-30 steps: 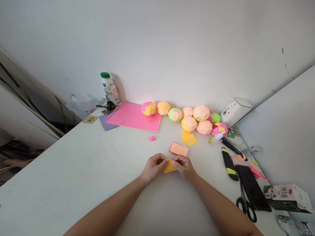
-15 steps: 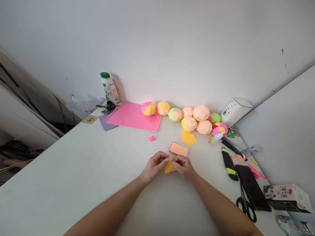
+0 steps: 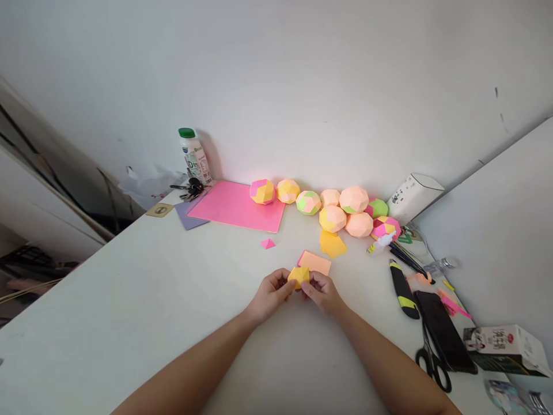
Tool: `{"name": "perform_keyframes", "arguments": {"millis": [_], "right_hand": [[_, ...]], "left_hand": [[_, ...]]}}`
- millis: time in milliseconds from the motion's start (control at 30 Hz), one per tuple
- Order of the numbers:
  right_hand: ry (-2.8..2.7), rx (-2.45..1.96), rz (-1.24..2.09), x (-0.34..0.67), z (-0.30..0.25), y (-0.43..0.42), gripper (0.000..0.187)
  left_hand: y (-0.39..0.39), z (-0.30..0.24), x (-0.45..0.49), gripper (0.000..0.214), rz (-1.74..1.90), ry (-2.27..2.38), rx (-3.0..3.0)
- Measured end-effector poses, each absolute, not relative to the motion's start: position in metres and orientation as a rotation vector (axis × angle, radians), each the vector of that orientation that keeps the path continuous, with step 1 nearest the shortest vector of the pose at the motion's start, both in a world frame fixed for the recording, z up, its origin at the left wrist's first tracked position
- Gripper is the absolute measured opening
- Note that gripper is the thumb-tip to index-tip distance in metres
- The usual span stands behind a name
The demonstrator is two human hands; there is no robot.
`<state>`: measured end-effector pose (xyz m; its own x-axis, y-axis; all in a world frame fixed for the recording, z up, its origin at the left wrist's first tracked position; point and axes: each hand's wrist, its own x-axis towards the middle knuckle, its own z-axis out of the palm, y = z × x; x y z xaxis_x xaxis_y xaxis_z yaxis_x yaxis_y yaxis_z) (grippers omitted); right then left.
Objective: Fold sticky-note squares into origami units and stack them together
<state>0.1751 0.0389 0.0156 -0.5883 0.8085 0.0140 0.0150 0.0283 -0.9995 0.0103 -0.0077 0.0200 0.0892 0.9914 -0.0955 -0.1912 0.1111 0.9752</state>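
Note:
A small piece of folded yellow paper (image 3: 299, 276) with creases is held up between my two hands. My left hand (image 3: 274, 292) pinches its left edge between thumb and fingers, while my right hand (image 3: 320, 288) grips the right edge the same way. Just behind it lies a small stack of peach and pink paper (image 3: 315, 262), partly covered by the held piece. Several yellow sheets (image 3: 333, 244) rest farther back to the right. A little folded pink paper piece (image 3: 268, 244) sits alone to the left of the stack.
Several faceted paper balls (image 3: 353, 199) line the wall beside a pink sheet (image 3: 239, 206). At the back left stand a bottle (image 3: 196, 157) and keys (image 3: 193, 188). Down the right side lie a utility knife (image 3: 404, 290), scissors (image 3: 432, 363), a phone (image 3: 444, 331) and a milk carton (image 3: 505, 349).
The yellow paper has been raised and turned, so its creased face now shows between my thumbs. Both hands stay at nearly the same spot.

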Motion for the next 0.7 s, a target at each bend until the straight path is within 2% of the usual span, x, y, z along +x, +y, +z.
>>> {"name": "perform_keyframes", "arguments": {"millis": [333,433,567,700], "right_hand": [[-1.682,-0.836,1.636,0.1752,0.0169,0.0394,0.020],[-1.641,-0.871,1.635,0.1749,0.0177,0.0396,0.020],[-1.615,-0.919,1.659,0.1746,0.0184,0.0397,0.035],[-1.611,-0.908,1.674,0.1752,0.0154,0.0404,0.038]], "left_hand": [[-0.0070,0.0150,0.0106,0.031,1.231,1.060,0.892],[-0.0074,0.0148,0.0099,0.027,1.216,1.008,0.898],[-0.0086,0.0198,0.0105,0.024,1.161,0.963,0.969],[-0.0091,0.0213,0.0116,0.030,1.158,0.965,0.973]]}}
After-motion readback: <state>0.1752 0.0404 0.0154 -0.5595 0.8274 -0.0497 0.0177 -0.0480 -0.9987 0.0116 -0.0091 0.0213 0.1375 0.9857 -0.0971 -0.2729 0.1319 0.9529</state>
